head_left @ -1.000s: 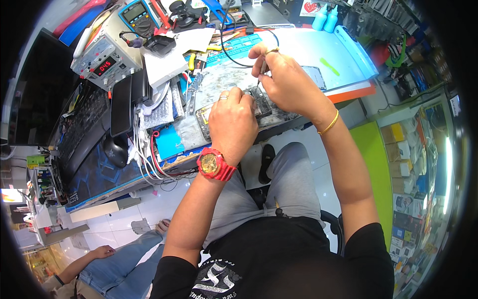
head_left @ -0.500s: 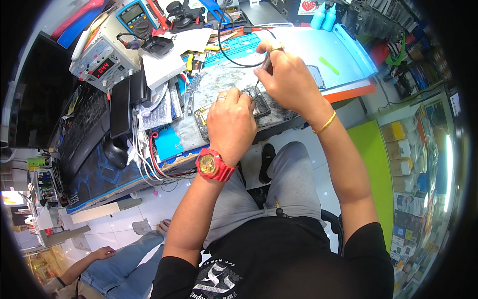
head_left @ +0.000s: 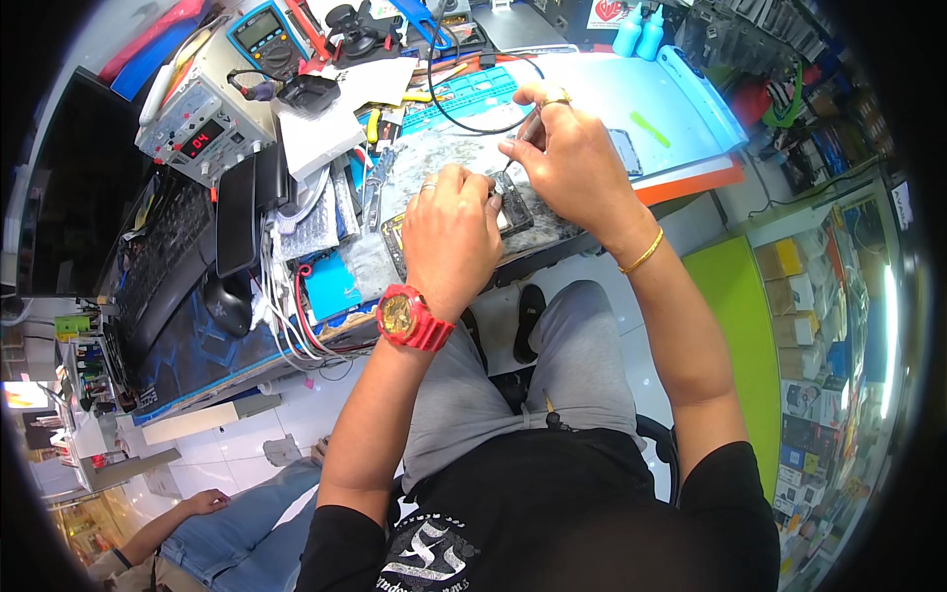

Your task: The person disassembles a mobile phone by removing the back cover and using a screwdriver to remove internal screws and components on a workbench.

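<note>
An opened phone (head_left: pixel 515 209), dark-framed with its inner parts bare, lies at the near edge of the grey work mat (head_left: pixel 444 153). My left hand (head_left: pixel 449 229), wearing a red watch on its wrist, covers the phone's middle with curled fingers holding it. Something small and pale shows by the fingertips, too small to name. Above the phone's far right end, my right hand (head_left: pixel 575 158) pinches a slim pointed tool (head_left: pixel 533 128). Its thin tip points down at the phone; whether it touches cannot be made out.
A black cable (head_left: pixel 430 89) loops across the mat to the right hand. Left stand a power supply (head_left: pixel 202 138), a multimeter (head_left: pixel 264 37), a dark phone (head_left: pixel 237 217) and loose wires. A blue mat (head_left: pixel 582 84) lies at right. Another person's hand (head_left: pixel 205 501) rests at lower left.
My left hand has shifted slightly left, with its fingers drawn back, showing more of the phone and a small pale bit. My right hand and its tool have barely moved.
</note>
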Motion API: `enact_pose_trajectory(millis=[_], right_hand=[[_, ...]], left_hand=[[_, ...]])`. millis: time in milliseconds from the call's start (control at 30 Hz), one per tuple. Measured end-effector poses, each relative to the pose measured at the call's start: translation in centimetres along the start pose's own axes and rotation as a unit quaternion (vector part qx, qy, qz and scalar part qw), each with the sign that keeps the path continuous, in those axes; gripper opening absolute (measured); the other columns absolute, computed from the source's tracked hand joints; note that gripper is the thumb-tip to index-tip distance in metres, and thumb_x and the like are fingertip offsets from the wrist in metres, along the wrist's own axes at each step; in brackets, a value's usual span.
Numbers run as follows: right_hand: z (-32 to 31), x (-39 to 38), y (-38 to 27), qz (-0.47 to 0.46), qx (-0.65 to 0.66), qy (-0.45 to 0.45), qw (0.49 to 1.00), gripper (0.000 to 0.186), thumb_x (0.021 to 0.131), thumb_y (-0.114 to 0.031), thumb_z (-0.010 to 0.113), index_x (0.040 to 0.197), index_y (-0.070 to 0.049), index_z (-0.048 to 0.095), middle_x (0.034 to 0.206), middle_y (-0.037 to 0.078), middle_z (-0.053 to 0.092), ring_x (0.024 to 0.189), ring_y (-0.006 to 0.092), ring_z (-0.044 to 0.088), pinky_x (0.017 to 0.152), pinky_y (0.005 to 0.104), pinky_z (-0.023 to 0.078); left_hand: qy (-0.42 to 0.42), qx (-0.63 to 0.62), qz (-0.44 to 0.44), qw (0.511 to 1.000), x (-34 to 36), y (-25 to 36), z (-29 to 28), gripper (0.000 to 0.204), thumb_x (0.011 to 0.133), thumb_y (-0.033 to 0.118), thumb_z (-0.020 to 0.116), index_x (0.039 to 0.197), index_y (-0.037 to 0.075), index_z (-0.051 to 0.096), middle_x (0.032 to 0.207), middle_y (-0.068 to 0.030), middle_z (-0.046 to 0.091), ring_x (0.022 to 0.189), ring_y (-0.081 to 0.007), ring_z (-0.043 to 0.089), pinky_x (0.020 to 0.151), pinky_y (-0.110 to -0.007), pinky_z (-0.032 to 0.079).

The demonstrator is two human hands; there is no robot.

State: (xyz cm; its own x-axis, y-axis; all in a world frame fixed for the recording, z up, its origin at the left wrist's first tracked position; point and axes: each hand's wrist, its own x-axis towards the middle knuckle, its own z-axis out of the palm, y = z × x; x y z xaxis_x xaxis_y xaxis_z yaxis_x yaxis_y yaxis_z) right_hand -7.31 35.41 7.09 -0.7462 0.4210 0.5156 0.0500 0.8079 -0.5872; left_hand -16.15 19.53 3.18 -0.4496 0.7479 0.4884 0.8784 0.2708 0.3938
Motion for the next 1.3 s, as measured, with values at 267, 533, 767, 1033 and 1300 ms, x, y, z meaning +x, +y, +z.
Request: enact_pose_trajectory(millis=[267,533,767,1033,1300], right_hand=[[-0.5,-0.5,0.0,0.001,0.092,0.028,0.995,0.04,0.09,0.001,0.074,0.128,0.009,0.064,0.089,0.02,0.076,0.082,0.0346,0.077,0.077,0.0405,0.06],[-1.6,-1.0,0.1,-0.005,0.071,0.044,0.997,0.041,0.09,0.004,0.074,0.128,0.008,0.061,0.09,0.021,0.076,0.083,0.0336,0.077,0.077,0.0397,0.061],[-1.8,-2.4,0.8,0.012,0.097,0.064,0.993,0.041,0.091,0.003,0.073,0.129,0.008,0.06,0.091,0.02,0.075,0.083,0.0347,0.076,0.076,0.0402,0.06],[-1.4,-2.7,1.3,-0.021,0.11,0.09,0.99,0.04,0.091,0.003,0.072,0.129,0.009,0.06,0.091,0.021,0.075,0.083,0.0353,0.076,0.076,0.0411,0.059],[-0.5,-2.6,1.6,0.002,0.125,0.075,0.989,0.041,0.092,0.001,0.072,0.13,0.01,0.061,0.091,0.021,0.076,0.084,0.0364,0.077,0.077,0.0423,0.059]], left_hand=[[-0.005,0.023,0.019,1.0,1.4,-0.7,0.7,0.013,0.089,0.014,0.077,0.099,0.005,0.074,0.101,-0.0141,0.069,0.099,-0.035,0.069,0.085,-0.049,0.055],[-0.124,0.129,0.089,0.98,4.0,-1.1,0.7,0.01,0.09,0.011,0.072,0.096,0.004,0.073,0.096,-0.0144,0.069,0.09,-0.0369,0.073,0.078,-0.049,0.059],[-0.15,0.277,0.212,0.925,5.1,-0.3,1.6,0.011,0.092,0.014,0.068,0.094,0.004,0.072,0.093,-0.0121,0.071,0.084,-0.0239,0.078,0.064,-0.037,0.063],[-0.123,0.21,0.139,0.96,4.3,-0.7,1.6,0.009,0.092,0.008,0.065,0.097,0.002,0.068,0.098,-0.0148,0.067,0.09,-0.0329,0.074,0.076,-0.042,0.062],[-0.128,-0.008,-0.093,0.987,4.5,-0.6,0.2,0.016,0.088,0.023,0.079,0.093,0.009,0.085,0.091,-0.0185,0.078,0.089,-0.038,0.076,0.08,-0.051,0.059]])
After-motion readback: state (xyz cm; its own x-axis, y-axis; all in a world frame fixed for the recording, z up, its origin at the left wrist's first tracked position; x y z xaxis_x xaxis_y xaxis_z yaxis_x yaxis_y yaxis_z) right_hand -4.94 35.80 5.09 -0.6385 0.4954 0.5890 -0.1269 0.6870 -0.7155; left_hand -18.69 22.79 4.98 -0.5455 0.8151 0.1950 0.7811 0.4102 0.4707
